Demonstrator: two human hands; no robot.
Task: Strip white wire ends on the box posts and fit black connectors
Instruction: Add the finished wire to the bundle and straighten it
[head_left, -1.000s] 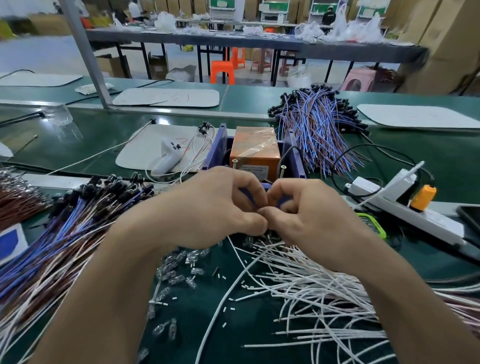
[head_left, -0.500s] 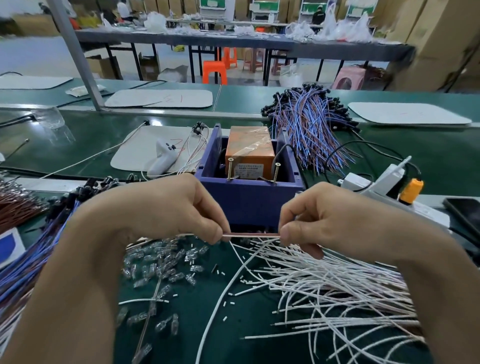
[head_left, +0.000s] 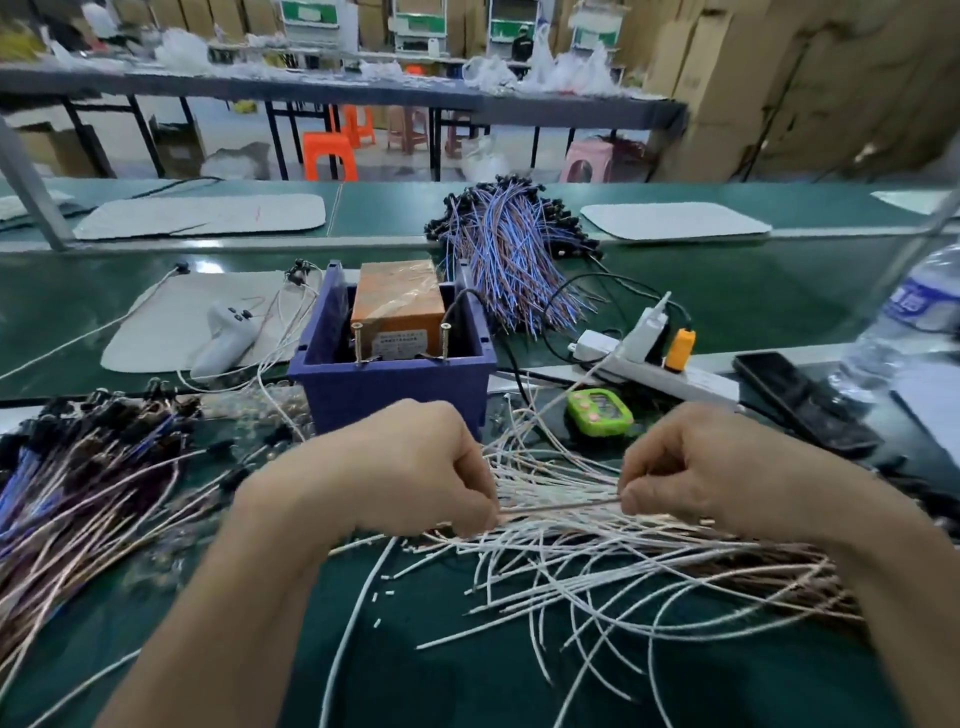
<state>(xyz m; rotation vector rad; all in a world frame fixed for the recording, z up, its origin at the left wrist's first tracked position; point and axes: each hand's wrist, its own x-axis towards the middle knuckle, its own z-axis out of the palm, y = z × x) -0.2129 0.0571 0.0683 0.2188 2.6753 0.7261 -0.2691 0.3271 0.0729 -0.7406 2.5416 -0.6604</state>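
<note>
- Head view: left hand (head_left: 410, 467) and right hand (head_left: 711, 467) each pinch one end of a thin wire (head_left: 558, 505) stretched straight between them.
- They hold it above the loose white wires (head_left: 597, 571) on the green table (head_left: 753, 291).
- Just beyond the hands stands the blue box (head_left: 397, 387), two metal posts (head_left: 357, 340) upright inside it.

Left hand (head_left: 415, 467) and right hand (head_left: 706, 467) pinch one wire (head_left: 558, 505) stretched between them.

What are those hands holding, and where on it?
A thin wire stretched between them: left hand pinches its left part, right hand its right part.
</note>
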